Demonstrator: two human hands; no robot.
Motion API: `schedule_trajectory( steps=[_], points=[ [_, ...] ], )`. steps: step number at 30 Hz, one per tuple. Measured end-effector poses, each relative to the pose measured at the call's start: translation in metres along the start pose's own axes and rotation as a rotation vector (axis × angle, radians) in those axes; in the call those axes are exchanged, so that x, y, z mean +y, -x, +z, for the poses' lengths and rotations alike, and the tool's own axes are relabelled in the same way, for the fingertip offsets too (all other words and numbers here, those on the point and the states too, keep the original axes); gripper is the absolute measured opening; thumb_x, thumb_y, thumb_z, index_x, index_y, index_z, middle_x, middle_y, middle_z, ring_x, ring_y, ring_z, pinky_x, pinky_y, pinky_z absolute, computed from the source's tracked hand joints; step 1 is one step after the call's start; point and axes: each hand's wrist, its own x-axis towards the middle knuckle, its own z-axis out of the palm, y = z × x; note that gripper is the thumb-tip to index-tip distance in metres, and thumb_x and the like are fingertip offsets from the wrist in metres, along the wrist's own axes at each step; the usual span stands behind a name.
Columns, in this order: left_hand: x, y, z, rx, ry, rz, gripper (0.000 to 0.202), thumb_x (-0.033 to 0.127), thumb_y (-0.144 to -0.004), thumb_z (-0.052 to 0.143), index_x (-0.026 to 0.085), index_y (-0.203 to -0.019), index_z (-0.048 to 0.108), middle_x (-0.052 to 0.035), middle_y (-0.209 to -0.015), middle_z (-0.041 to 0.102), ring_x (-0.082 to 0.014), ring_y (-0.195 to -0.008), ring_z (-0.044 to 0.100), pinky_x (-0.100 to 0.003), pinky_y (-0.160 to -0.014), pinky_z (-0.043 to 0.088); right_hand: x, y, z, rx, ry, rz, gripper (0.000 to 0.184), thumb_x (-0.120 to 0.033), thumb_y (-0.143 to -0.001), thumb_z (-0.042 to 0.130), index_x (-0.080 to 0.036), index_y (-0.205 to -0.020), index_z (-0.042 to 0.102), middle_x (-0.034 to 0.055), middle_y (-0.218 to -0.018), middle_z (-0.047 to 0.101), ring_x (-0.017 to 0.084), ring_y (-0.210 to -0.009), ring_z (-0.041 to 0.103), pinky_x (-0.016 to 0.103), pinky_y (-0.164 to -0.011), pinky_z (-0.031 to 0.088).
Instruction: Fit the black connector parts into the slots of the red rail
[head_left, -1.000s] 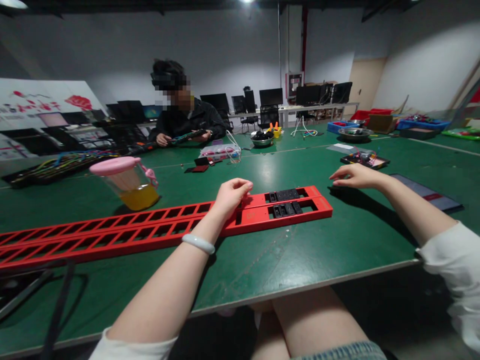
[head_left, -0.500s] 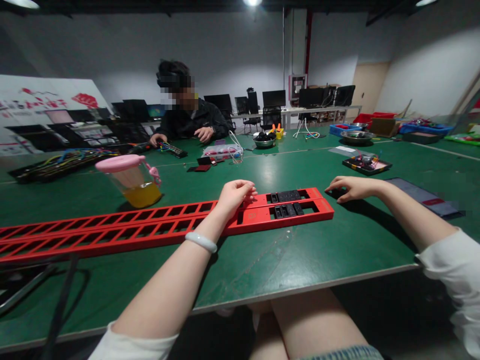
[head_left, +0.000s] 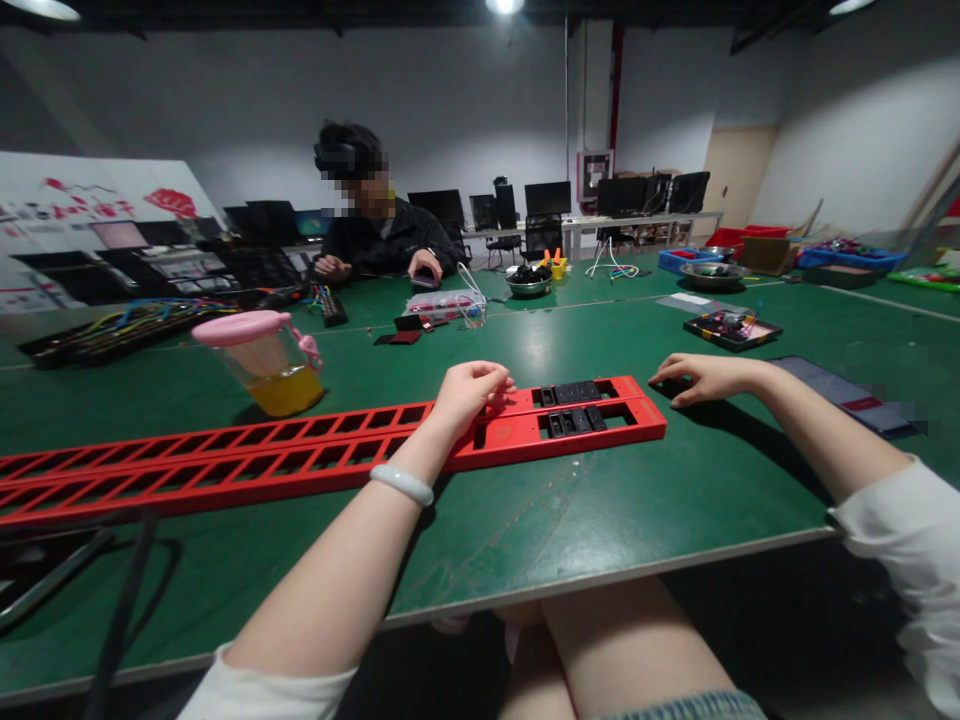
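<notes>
My left hand point(head_left: 474, 388) rests over the long red slotted frame point(head_left: 502, 432), near its right end. Its fingers are curled together, and whatever they may hold is hidden. Black socket modules point(head_left: 576, 421) sit in the frame's two right-hand openings, in two rows. Just right of the frame's end, my right hand point(head_left: 701, 378) touches the green tabletop with thumb and fingers apart. Under its fingertips is a dark patch; I cannot tell whether it is only shadow.
A pink-lidded cup point(head_left: 259, 360) of yellow drink stands behind the frame. Across the table point(head_left: 480, 540) a person point(head_left: 382, 235) holds a dark flat object. Further right are a black tray point(head_left: 733, 327) with small parts, a dark pouch point(head_left: 844, 390) and a metal bowl point(head_left: 714, 274).
My hands and the red frame have hardly moved. The person opposite has let go of the wired strip, which lies further left, and now holds a dark flat object.
</notes>
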Motion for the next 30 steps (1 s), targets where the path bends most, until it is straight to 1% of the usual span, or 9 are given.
schedule_trajectory(
  steps=[8,14,20,25,30],
  points=[
    [-0.0002,0.0003,-0.0003,-0.018,-0.021,0.017,0.019,0.029,-0.063,0.063,0.011,-0.066,0.056,-0.0046,-0.059,0.057,-0.0101,-0.05,0.053,-0.019,-0.043,0.036,0.0012,0.0,0.0011,0.001,0.015,-0.009,0.06,-0.047,-0.065,0.06,-0.019,-0.118,0.053,0.0096,-0.114,0.051,0.025,-0.101,0.05,0.034,-0.087,0.04],
    [-0.0009,0.0025,-0.0018,-0.036,-0.06,0.023,0.019,0.029,-0.062,0.062,0.012,-0.067,0.057,-0.0054,-0.061,0.059,-0.0091,-0.048,0.051,-0.018,-0.041,0.033,0.0009,-0.0004,0.0055,0.049,0.009,-0.027,0.058,-0.039,-0.064,0.061,-0.018,-0.117,0.053,0.0108,-0.119,0.047,0.026,-0.105,0.048,0.034,-0.089,0.04],
    [-0.0005,0.0035,-0.0014,-0.05,-0.068,0.042,0.018,0.03,-0.062,0.061,0.013,-0.066,0.056,-0.004,-0.061,0.058,-0.0075,-0.046,0.048,-0.018,-0.042,0.034,-0.0023,-0.0015,0.0073,0.058,0.012,-0.026,0.057,-0.043,-0.064,0.061,-0.018,-0.115,0.055,0.0113,-0.119,0.047,0.027,-0.106,0.048,0.036,-0.09,0.039],
    [0.0006,0.0019,-0.0012,-0.049,-0.064,0.048,0.021,0.031,-0.061,0.063,0.013,-0.068,0.057,-0.0042,-0.064,0.059,-0.0086,-0.051,0.051,-0.019,-0.046,0.036,-0.0033,-0.0014,0.0066,0.047,0.023,-0.022,0.057,-0.044,-0.065,0.061,-0.017,-0.115,0.055,0.0112,-0.119,0.048,0.027,-0.106,0.047,0.035,-0.091,0.039],
    [-0.0009,-0.0002,-0.0025,-0.059,-0.067,0.067,0.021,0.031,-0.062,0.063,0.012,-0.069,0.057,-0.0034,-0.062,0.058,-0.0092,-0.055,0.053,-0.018,-0.049,0.036,-0.0036,0.0001,0.0044,0.033,0.002,-0.023,0.056,-0.037,-0.063,0.061,-0.018,-0.115,0.055,0.0097,-0.119,0.048,0.026,-0.106,0.048,0.034,-0.089,0.039]
  ],
)
